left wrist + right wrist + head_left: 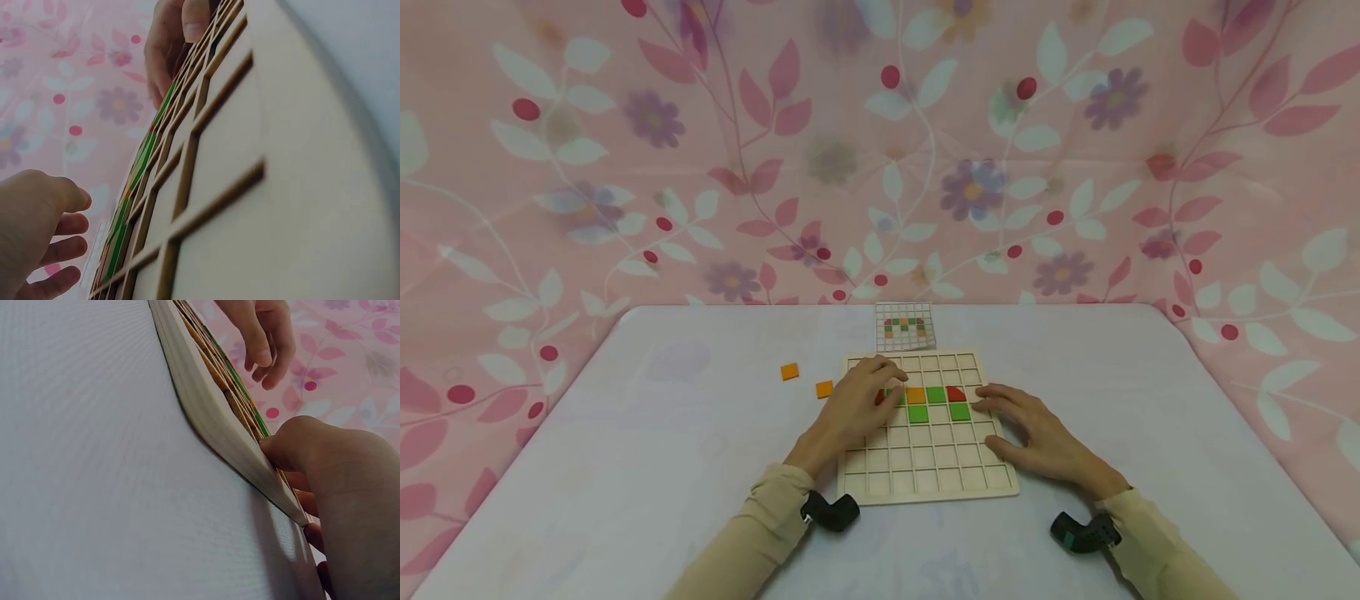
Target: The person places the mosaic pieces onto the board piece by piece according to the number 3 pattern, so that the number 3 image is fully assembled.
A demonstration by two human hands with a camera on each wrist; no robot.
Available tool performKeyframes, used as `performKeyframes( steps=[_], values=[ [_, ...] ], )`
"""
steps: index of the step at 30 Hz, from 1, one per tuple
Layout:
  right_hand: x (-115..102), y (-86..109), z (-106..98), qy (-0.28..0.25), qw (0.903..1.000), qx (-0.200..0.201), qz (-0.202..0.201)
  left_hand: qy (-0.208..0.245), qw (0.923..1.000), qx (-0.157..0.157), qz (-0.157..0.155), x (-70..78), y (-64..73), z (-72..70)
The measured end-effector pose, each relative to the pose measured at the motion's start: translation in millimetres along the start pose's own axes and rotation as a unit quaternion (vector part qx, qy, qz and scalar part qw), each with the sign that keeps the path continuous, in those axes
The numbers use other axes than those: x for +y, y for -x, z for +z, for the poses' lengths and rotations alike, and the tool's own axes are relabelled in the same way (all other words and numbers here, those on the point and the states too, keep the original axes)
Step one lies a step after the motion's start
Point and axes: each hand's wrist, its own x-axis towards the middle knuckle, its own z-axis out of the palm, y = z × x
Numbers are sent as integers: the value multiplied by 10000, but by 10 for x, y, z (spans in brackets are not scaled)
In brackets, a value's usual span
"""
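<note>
A pale wooden grid board [925, 482] lies on the table with coloured tiles in its upper squares. One row shows an orange tile [916, 395], a green tile [936, 395] and a rounded red tile [955, 393]. Two more green squares, a left one [918, 413] and a right one [959, 411], lie a row nearer. My left hand [853, 402] hovers over the board's upper left with loosely bent fingers, partly covering another red tile [879, 398]; nothing shows in its grasp. Along the right edge, my right hand [1041, 433] rests its thumb [284, 450] and spread fingers on the rim.
Behind the board lies a card [904, 342] printed with a small coloured grid pattern. Two loose orange tiles, one farther out [789, 372] and one closer to the board [824, 389], lie left of it. A floral cloth [850, 167] hangs behind the white table [662, 467].
</note>
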Motion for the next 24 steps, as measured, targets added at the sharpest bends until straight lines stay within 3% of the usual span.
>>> performKeyframes(
  steps=[8, 24],
  values=[
    [-3, -6, -1, -18, 10000, 0, -49, -221, 9992, 257, -206, -174, 81, -120],
    [-4, -2, 0, -78, 10000, 8, -34, -547, 9939, 346, -896, -572, 361, -298]
  ],
)
